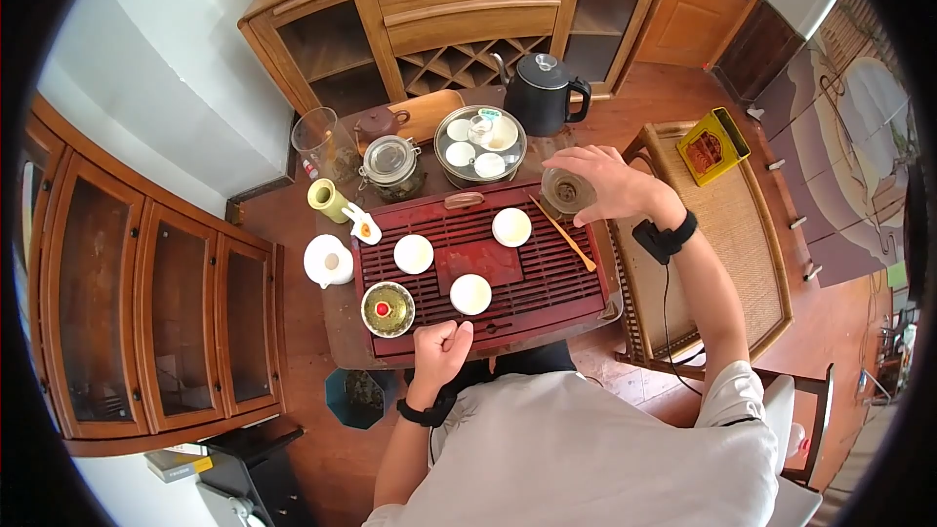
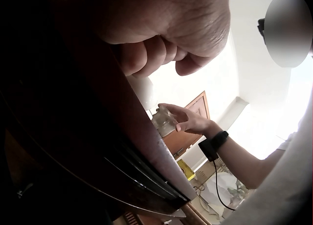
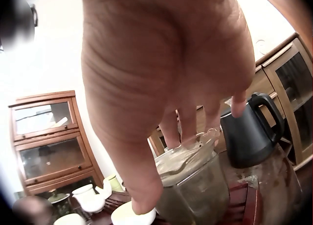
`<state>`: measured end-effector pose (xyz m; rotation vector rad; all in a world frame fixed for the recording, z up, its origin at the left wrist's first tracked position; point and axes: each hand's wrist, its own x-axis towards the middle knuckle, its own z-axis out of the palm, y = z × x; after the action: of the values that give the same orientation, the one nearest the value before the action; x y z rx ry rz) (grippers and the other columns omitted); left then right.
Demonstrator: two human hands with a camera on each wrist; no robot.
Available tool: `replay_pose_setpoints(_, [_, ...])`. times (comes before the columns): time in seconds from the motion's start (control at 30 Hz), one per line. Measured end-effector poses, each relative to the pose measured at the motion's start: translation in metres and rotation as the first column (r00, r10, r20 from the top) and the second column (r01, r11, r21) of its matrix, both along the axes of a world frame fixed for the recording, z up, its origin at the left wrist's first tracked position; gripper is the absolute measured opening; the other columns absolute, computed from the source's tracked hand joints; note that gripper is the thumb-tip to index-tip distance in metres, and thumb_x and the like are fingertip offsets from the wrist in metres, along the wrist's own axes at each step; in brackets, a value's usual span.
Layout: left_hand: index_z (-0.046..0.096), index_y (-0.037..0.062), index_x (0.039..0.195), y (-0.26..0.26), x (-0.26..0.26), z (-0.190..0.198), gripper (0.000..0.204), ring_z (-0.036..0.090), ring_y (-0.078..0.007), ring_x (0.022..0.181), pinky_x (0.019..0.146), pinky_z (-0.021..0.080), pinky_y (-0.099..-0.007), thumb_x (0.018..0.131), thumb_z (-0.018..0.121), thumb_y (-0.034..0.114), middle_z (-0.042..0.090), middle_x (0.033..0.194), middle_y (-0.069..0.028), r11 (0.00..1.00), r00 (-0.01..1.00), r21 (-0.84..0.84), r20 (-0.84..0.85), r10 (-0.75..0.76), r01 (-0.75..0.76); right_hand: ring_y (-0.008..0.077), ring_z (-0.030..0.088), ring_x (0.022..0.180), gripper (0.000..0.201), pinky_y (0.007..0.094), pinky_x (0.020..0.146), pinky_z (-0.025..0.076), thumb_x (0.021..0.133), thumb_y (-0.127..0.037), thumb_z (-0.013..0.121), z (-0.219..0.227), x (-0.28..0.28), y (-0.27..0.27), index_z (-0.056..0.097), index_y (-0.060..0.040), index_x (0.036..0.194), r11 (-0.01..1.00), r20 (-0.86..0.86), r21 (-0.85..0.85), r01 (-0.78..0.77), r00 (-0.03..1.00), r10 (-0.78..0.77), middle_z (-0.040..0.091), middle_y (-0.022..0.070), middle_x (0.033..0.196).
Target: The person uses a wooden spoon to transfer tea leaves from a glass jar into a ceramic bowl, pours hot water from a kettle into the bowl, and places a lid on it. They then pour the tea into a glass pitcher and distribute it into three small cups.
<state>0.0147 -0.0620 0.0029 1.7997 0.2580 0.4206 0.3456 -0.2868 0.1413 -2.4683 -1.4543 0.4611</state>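
My right hand is around a clear glass pitcher at the tea tray's back right corner. Its fingers reach over the far side of the rim, and the thumb is spread along the near side. In the right wrist view, the pitcher stands upright below the palm. My left hand is curled into a fist at the tray's front edge and holds nothing. Three white cups stand on the slats. A patterned bowl with yellowish contents and a red middle sits front left. A wooden tea stick lies beside the pitcher.
Behind the tray stand a lidded glass jar, a round container of cups and a black kettle. To the left are a white jug and a green vase-like holder. A yellow tin lies on the rattan stand.
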Motion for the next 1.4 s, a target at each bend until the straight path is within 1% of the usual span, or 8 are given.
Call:
replay_pose_setpoints(0.37, [0.033, 0.0031, 0.063, 0.001, 0.0, -0.001, 0.055, 0.024, -0.0112, 0.054, 0.048, 0.021, -0.0346, 0.098, 0.074, 0.009, 0.027, 0.056, -0.0023, 1.0, 1.0, 0.009, -0.001, -0.002, 0.002, 0.0343, 0.044, 0.152, 0.105, 0.052, 0.13, 0.025, 0.074, -0.024, 0.094, 0.004, 0.0, 0.0, 0.042, -0.0163, 0.165, 1.0, -0.118, -0.008, -0.006, 0.993, 0.005, 0.047, 0.0116, 0.165])
replay_pose_setpoints(0.47, [0.031, 0.0047, 0.063, 0.0, 0.0, 0.0, 0.055, 0.025, -0.0077, 0.053, 0.049, 0.019, -0.0333, 0.098, 0.073, 0.008, 0.028, 0.055, 0.0015, 1.0, 1.0, -0.001, -0.003, -0.002, 0.002, 0.0357, 0.042, 0.153, 0.106, 0.0539, 0.129, 0.027, 0.072, -0.021, 0.093, 0.002, -0.002, 0.0, 0.042, -0.0158, 0.164, 1.0, -0.111, 0.002, -0.007, 0.994, 0.007, 0.047, 0.0135, 0.164])
replay_pose_setpoints(0.53, [0.031, 0.0046, 0.063, 0.0, 0.0, 0.001, 0.055, 0.025, -0.0079, 0.053, 0.049, 0.019, -0.0336, 0.098, 0.073, 0.008, 0.028, 0.055, 0.0015, 1.0, 1.0, 0.009, 0.004, -0.001, 0.001, 0.0368, 0.042, 0.153, 0.11, 0.0533, 0.129, 0.028, 0.07, -0.028, 0.097, 0.002, -0.006, 0.0, 0.042, -0.0154, 0.164, 1.0, -0.02, 0.012, 0.005, 1.0, -0.005, 0.047, 0.0148, 0.164])
replay_pose_setpoints(0.67, [0.031, 0.0046, 0.063, 0.0, 0.0, 0.0, 0.055, 0.024, -0.0079, 0.054, 0.049, 0.019, -0.0338, 0.098, 0.073, 0.008, 0.027, 0.055, 0.0015, 1.0, 1.0, 0.01, 0.003, 0.001, -0.001, 0.0367, 0.045, 0.151, 0.116, 0.0517, 0.129, 0.028, 0.065, -0.036, 0.099, -0.004, -0.011, 0.003, 0.043, -0.0147, 0.164, 0.999, 0.039, 0.042, 0.023, 0.999, -0.025, 0.048, 0.0148, 0.163])
replay_pose_setpoints(0.73, [0.033, 0.003, 0.062, 0.0, 0.0, 0.001, 0.055, 0.025, -0.0116, 0.054, 0.048, 0.022, -0.0347, 0.097, 0.074, 0.009, 0.027, 0.056, -0.0029, 1.0, 1.0, 0.015, 0.002, 0.006, -0.006, 0.036, 0.047, 0.149, 0.114, 0.0512, 0.126, 0.032, 0.066, -0.039, 0.099, -0.003, -0.016, 0.007, 0.044, -0.0149, 0.163, 0.997, 0.091, 0.065, 0.039, 0.995, -0.045, 0.051, 0.014, 0.16])
replay_pose_setpoints(0.87, [0.033, 0.003, 0.063, 0.001, 0.0, 0.0, 0.055, 0.025, -0.0111, 0.054, 0.048, 0.022, -0.0345, 0.097, 0.074, 0.009, 0.027, 0.056, -0.0027, 1.0, 1.0, 0.012, -0.001, 0.005, -0.005, 0.0354, 0.051, 0.145, 0.11, 0.0508, 0.122, 0.038, 0.068, -0.04, 0.098, -0.01, -0.019, 0.012, 0.046, -0.0147, 0.162, 0.996, 0.078, 0.085, 0.037, 0.996, -0.044, 0.054, 0.0132, 0.156])
replay_pose_setpoints(1.03, [0.033, 0.0034, 0.062, 0.0, 0.0, 0.0, 0.055, 0.025, -0.0105, 0.054, 0.048, 0.022, -0.0341, 0.097, 0.075, 0.008, 0.027, 0.056, -0.0025, 1.0, 1.0, -0.003, -0.001, 0.006, -0.006, 0.0346, 0.058, 0.136, 0.095, 0.0501, 0.114, 0.047, 0.073, -0.039, 0.096, -0.021, -0.02, 0.014, 0.053, -0.0138, 0.154, 0.991, 0.163, 0.129, 0.029, 0.985, -0.049, 0.06, 0.0119, 0.146])
replay_pose_setpoints(1.4, [0.032, 0.0046, 0.062, 0.0, 0.001, 0.001, 0.055, 0.025, -0.0089, 0.053, 0.049, 0.02, -0.0337, 0.098, 0.074, 0.008, 0.028, 0.055, 0.0, 1.0, 1.0, -0.004, 0.004, 0.0, 0.0, 0.0341, 0.062, 0.126, 0.076, 0.0487, 0.107, 0.05, 0.078, -0.036, 0.092, -0.033, -0.018, 0.014, 0.059, -0.0137, 0.143, 0.976, 0.191, 0.215, 0.02, 0.98, -0.062, 0.063, 0.0109, 0.133])
